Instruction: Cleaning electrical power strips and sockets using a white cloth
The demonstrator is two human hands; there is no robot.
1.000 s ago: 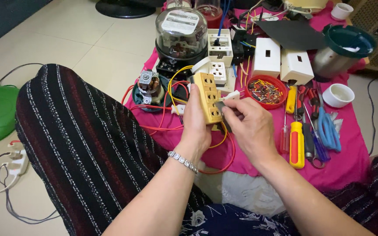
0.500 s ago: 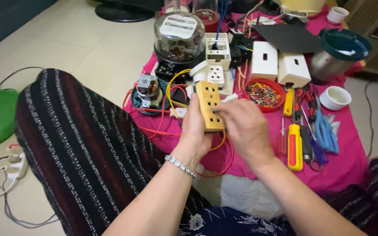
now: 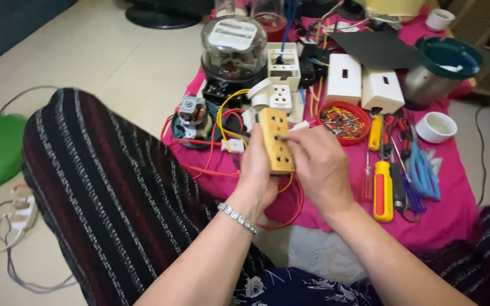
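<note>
Yellow socket strip (image 3: 276, 141) clamped in left hand (image 3: 256, 170); right hand (image 3: 319, 164) grips its right edge.

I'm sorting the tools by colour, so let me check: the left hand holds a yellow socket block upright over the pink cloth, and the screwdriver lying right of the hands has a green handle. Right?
Not quite. The head view shows the screwdriver has a yellow handle with orange trim, not green. The rest holds: the left hand holds the yellow socket block upright over the pink cloth, the right hand alongside.
</note>
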